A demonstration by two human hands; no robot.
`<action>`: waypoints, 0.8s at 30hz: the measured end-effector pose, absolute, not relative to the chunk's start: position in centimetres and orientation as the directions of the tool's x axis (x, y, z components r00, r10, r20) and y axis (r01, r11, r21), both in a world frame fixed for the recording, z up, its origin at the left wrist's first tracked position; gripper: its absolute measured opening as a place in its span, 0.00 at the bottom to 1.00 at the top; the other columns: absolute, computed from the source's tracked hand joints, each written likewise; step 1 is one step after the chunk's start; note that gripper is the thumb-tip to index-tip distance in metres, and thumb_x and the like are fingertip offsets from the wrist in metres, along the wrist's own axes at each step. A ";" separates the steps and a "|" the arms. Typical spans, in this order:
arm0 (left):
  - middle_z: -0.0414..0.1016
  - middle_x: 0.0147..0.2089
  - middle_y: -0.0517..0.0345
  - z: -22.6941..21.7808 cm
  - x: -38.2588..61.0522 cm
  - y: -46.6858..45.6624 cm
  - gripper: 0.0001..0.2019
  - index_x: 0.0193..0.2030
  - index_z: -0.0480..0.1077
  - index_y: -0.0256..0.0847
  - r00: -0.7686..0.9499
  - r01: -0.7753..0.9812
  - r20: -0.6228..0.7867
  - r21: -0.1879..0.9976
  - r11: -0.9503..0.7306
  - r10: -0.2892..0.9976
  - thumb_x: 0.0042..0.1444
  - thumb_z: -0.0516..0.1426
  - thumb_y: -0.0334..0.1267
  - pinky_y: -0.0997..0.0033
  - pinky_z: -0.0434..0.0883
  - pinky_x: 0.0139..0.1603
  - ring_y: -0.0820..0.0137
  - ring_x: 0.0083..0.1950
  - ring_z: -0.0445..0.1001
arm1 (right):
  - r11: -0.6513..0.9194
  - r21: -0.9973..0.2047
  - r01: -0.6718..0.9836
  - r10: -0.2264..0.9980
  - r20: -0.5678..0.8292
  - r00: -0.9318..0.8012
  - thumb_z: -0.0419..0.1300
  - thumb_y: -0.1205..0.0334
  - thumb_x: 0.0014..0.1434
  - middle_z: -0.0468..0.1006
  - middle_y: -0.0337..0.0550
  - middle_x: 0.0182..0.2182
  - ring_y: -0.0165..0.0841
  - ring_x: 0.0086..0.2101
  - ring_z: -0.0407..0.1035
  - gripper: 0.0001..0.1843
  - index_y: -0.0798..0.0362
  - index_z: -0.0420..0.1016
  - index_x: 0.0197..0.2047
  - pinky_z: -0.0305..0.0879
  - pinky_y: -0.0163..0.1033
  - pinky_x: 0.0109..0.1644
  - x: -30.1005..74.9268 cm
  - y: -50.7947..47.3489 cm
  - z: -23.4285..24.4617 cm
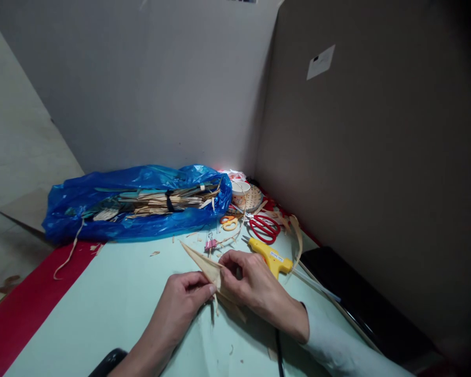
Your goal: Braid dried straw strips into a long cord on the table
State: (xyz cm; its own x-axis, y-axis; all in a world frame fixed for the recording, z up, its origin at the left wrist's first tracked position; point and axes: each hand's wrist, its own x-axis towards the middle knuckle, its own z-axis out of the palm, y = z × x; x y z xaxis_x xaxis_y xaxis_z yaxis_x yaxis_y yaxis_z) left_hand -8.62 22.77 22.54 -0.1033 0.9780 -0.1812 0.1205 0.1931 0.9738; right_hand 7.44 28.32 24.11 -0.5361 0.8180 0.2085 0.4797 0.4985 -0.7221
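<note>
A pale, dry leaf-like strip [202,263], folded to a long point, is held between both hands over the green table sheet. My left hand [186,294] pinches its lower left edge between thumb and fingers. On the right side, my right hand [246,275] grips the strip with thumb and forefinger. Narrow ends of the material hang below the fingers, partly hidden by the hands. A yellow glue gun [272,256] lies just beyond my right hand. Close past the strip's tip is a small pink clip [211,244].
A blue plastic bag [141,230] with a tied bundle of dry strips [167,201] lies at the back left. Red-handled scissors [264,229], orange-yellow scissors [230,224], a white cup [240,188] and a woven disc [253,199] sit at the back. A black object [361,303] lies right.
</note>
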 end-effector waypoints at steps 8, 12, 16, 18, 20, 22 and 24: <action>0.63 0.15 0.66 22.0 -8.5 23.3 0.12 0.23 0.73 0.34 -0.168 0.099 -0.239 0.961 0.257 0.956 0.39 0.62 0.43 0.77 0.44 0.16 0.82 0.14 0.49 | 0.302 -0.886 0.353 0.865 0.099 -0.492 0.56 0.64 0.54 0.68 0.36 0.22 0.26 0.24 0.60 0.05 0.55 0.70 0.29 0.54 0.30 0.27 7.7 29.3 24.6; 0.61 0.15 0.68 21.6 -8.7 23.3 0.15 0.27 0.73 0.34 -0.143 0.047 -0.249 0.965 0.258 0.958 0.42 0.62 0.47 0.77 0.43 0.16 0.83 0.13 0.47 | 0.126 -0.949 0.290 0.851 -0.047 -0.523 0.56 0.65 0.51 0.66 0.35 0.22 0.25 0.22 0.57 0.03 0.56 0.68 0.28 0.54 0.30 0.26 7.9 29.4 24.7; 0.54 0.14 0.71 22.0 -8.8 22.9 0.19 0.25 0.71 0.35 -0.101 0.020 -0.229 0.972 0.232 0.968 0.44 0.62 0.52 0.78 0.42 0.17 0.82 0.15 0.46 | 0.267 -0.873 0.408 0.852 0.016 -0.523 0.56 0.64 0.52 0.69 0.36 0.22 0.26 0.24 0.60 0.05 0.56 0.70 0.28 0.53 0.30 0.26 7.7 28.6 24.7; 0.52 0.14 0.72 22.1 -8.8 22.8 0.20 0.23 0.69 0.36 -0.101 0.041 -0.214 0.975 0.219 0.972 0.45 0.62 0.53 0.78 0.43 0.17 0.82 0.16 0.46 | 0.333 -0.837 0.434 0.840 0.055 -0.539 0.56 0.63 0.53 0.70 0.36 0.22 0.27 0.24 0.62 0.06 0.55 0.71 0.28 0.53 0.30 0.26 7.5 28.2 24.7; 0.52 0.15 0.71 22.1 -8.8 22.8 0.20 0.23 0.68 0.36 -0.115 0.066 -0.200 0.976 0.209 0.973 0.45 0.62 0.53 0.78 0.44 0.18 0.81 0.17 0.47 | 0.358 -0.827 0.434 0.831 0.070 -0.551 0.56 0.62 0.54 0.71 0.36 0.22 0.27 0.24 0.62 0.07 0.55 0.71 0.28 0.53 0.30 0.27 7.3 27.9 24.6; 0.52 0.16 0.71 22.0 -8.8 22.8 0.19 0.26 0.71 0.34 -0.132 0.088 -0.201 0.973 0.213 0.971 0.45 0.63 0.51 0.78 0.44 0.18 0.80 0.18 0.47 | 0.361 -0.823 0.439 0.833 0.072 -0.548 0.56 0.62 0.54 0.71 0.36 0.22 0.26 0.24 0.63 0.07 0.55 0.71 0.28 0.54 0.30 0.27 7.2 27.7 24.5; 0.53 0.17 0.71 22.2 -8.7 22.8 0.17 0.30 0.74 0.32 -0.141 0.092 -0.210 0.970 0.224 0.967 0.45 0.63 0.48 0.78 0.44 0.18 0.80 0.19 0.47 | 0.367 -0.808 0.461 0.837 0.070 -0.542 0.56 0.64 0.54 0.71 0.36 0.22 0.26 0.24 0.63 0.06 0.55 0.71 0.28 0.54 0.30 0.27 7.2 27.7 24.4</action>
State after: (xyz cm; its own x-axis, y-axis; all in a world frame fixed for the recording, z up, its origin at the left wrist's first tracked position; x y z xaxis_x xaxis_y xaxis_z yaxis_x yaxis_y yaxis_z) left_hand -8.73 22.77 22.17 -0.1412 0.9674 -0.2102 0.0916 0.2242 0.9702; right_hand 7.20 27.67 24.44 -0.5423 0.8372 0.0702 0.4615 0.3666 -0.8078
